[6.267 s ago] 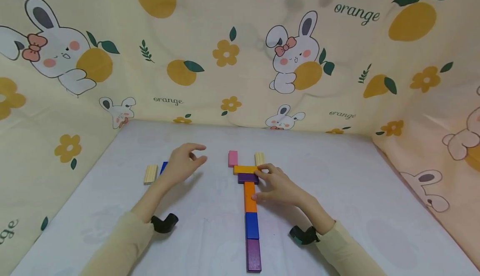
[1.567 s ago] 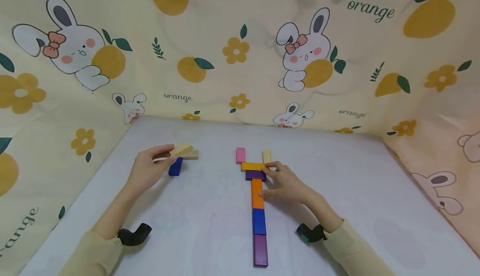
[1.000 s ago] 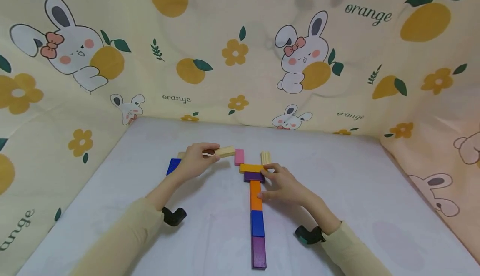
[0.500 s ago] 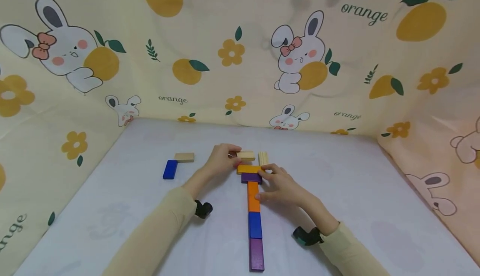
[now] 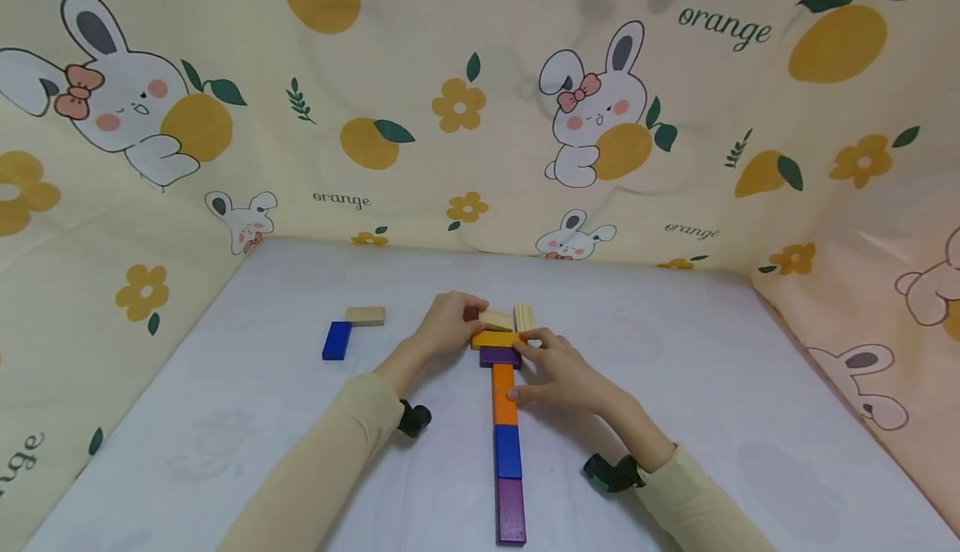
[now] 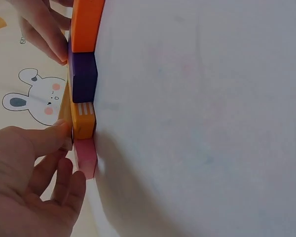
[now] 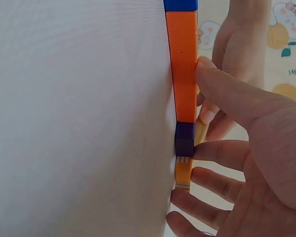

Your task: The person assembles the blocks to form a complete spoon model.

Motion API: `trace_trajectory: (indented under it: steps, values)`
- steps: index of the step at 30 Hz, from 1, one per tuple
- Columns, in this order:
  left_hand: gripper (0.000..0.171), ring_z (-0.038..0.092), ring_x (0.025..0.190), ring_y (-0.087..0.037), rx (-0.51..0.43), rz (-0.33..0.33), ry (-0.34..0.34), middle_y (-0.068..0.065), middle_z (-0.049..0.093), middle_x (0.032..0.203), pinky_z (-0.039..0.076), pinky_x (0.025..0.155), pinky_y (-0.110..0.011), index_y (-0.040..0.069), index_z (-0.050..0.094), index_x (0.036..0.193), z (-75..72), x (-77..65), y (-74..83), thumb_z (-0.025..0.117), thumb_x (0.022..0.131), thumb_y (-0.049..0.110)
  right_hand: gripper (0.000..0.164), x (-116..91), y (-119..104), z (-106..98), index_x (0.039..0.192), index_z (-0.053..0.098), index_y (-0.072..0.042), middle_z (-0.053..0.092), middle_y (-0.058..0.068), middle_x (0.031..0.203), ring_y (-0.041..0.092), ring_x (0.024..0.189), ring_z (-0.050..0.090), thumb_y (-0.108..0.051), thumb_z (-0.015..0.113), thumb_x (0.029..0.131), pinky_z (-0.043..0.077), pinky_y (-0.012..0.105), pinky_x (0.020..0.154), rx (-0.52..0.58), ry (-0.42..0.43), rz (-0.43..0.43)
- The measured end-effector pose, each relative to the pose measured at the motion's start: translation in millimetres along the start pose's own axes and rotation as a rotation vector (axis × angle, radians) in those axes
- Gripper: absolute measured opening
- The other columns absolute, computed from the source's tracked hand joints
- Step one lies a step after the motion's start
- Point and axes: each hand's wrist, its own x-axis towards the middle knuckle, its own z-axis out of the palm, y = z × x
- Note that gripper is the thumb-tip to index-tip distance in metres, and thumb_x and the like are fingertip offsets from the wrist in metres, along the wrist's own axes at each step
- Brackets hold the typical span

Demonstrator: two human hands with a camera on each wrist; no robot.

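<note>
My left hand pinches a plain wooden block between thumb and fingers, just beyond the yellow block. In the left wrist view the pink block lies right by those fingers; the hand covers it in the head view. My right hand has its thumb at the side of the orange block and its forefinger at the right end of the yellow one, fingers loosely bent. A dark purple block lies crosswise between yellow and orange. Another plain wooden block sits behind the yellow block's right end.
The row runs toward me from the orange block through a blue block to a purple block. Off to the left, another blue block touches a plain wooden block. A patterned cloth rises behind the white tabletop.
My left hand, empty at first, has picked up a plain wooden block at the left and carried it rightward to behind the yellow block. My right hand has stayed at the row.
</note>
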Motion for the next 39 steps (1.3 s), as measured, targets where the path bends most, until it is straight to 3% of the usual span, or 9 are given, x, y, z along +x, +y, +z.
trace_trajectory:
  steps: [7,17,28,34,39]
  values:
    - [0.034,0.052,0.089,-0.021,0.005,-0.006,-0.037,-0.007,0.066,0.104,0.045,0.083,-0.033,0.002,0.066,0.126,2.6,4.4,0.2,0.069,0.093,0.009,0.086,0.1,-1.2,-0.3,0.144,0.049,-0.007,0.038,0.011,0.148,0.036,0.130,0.037,-0.054,0.078,0.078,0.036,0.055,0.104,0.004,-0.006,0.020]
    - [0.032,0.057,0.109,-0.024,-0.001,0.011,0.013,-0.012,0.066,0.119,0.044,0.099,-0.038,-0.001,0.066,0.123,2.3,1.5,-1.8,0.068,0.091,0.004,0.086,0.3,-2.0,-0.2,0.144,0.050,-0.004,0.039,0.013,0.147,0.037,0.128,0.039,-0.053,0.078,0.079,0.037,0.054,0.104,-0.010,0.001,-0.005]
    - [0.030,0.056,0.100,-0.024,-0.008,0.014,0.022,-0.011,0.065,0.113,0.047,0.094,-0.036,-0.001,0.066,0.122,3.3,-0.7,-5.7,0.068,0.093,0.006,0.086,-0.4,-1.5,0.1,0.144,0.049,-0.004,0.038,0.012,0.148,0.037,0.130,0.037,-0.054,0.077,0.079,0.036,0.055,0.104,0.001,0.000,0.006]
    - [0.028,0.058,0.096,-0.023,-0.044,0.011,0.081,-0.011,0.064,0.109,0.049,0.090,-0.037,-0.001,0.067,0.119,-0.7,-5.6,-6.0,0.067,0.092,0.005,0.086,-0.5,-1.4,-0.1,0.144,0.049,-0.006,0.038,0.012,0.148,0.037,0.130,0.037,-0.053,0.077,0.079,0.036,0.055,0.104,-0.008,-0.001,0.011]
    - [0.027,0.057,0.103,-0.027,-0.102,-0.008,0.169,-0.011,0.063,0.116,0.049,0.091,-0.040,0.002,0.068,0.118,-19.2,-21.0,-8.0,0.068,0.092,0.007,0.086,-0.8,-1.3,-0.1,0.145,0.049,-0.006,0.038,0.011,0.148,0.037,0.130,0.037,-0.054,0.077,0.079,0.036,0.056,0.104,-0.009,-0.002,0.007]
